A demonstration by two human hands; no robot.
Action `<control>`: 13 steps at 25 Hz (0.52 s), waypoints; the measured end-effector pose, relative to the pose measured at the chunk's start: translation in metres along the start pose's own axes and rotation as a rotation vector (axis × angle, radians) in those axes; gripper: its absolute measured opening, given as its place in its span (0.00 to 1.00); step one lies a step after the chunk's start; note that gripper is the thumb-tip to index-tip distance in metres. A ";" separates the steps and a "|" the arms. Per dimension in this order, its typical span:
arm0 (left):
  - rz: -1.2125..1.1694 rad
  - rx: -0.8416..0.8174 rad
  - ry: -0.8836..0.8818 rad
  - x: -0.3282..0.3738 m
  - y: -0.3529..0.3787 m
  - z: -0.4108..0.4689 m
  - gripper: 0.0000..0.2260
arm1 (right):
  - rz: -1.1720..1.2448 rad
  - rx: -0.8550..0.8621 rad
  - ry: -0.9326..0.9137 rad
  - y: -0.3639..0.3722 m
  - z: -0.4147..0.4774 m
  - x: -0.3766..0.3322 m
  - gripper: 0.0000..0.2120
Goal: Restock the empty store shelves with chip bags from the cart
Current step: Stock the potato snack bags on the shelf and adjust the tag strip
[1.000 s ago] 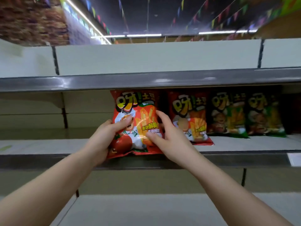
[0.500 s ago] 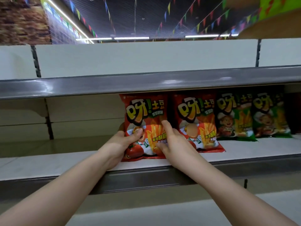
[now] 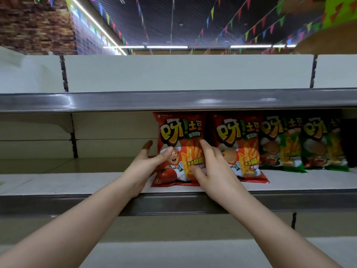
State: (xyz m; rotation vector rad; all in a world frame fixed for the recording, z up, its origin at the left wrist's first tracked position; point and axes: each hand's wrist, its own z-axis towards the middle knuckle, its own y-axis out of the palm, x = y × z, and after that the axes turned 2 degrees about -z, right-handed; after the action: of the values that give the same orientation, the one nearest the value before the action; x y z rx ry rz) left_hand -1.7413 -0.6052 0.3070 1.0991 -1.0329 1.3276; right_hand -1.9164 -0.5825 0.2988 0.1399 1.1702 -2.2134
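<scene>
Two red chip bags (image 3: 179, 132), two green bags (image 3: 289, 147) (yellow lettering on all); white shelf (image 3: 77, 182).

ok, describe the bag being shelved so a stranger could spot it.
On the white shelf stands a row of four chip bags. It is the leftmost red bag, beside a second red bag and two green bags. Only it has the left hand and right hand on it.

Two arms show, both bare from the frame's edge to the wrist. The left forearm (image 3: 67, 229) runs in from 7 o'clock, the right forearm (image 3: 270, 225) from 5 o'clock. The left hand (image 3: 143, 169) and the right hand (image 3: 214, 169) are bare as well. At 12 o'clock on the left hand, one fingertip looks orange-brown with a pale line below it (a cover or just shade, I cannot tell).
</scene>
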 end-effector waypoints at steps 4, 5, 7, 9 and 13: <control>0.035 0.361 0.168 -0.008 -0.013 -0.047 0.21 | 0.223 0.196 -0.265 0.020 -0.022 -0.028 0.19; 0.040 0.419 0.193 -0.013 -0.020 -0.062 0.17 | 0.286 0.211 -0.308 0.033 -0.026 -0.037 0.18; 0.051 0.534 0.221 -0.023 -0.042 -0.095 0.12 | 0.402 0.192 -0.375 0.058 -0.037 -0.064 0.16; 0.072 0.643 0.252 -0.029 -0.072 -0.127 0.11 | 0.521 0.103 -0.412 0.079 -0.046 -0.095 0.15; 0.121 0.846 0.181 -0.043 -0.145 -0.186 0.10 | 0.690 -0.074 -0.528 0.120 -0.066 -0.167 0.14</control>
State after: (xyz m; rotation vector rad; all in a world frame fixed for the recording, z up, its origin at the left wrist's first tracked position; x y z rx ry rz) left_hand -1.6059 -0.4250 0.2264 1.4950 -0.3832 2.0019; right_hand -1.7270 -0.5016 0.2351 -0.0660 0.7518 -1.4681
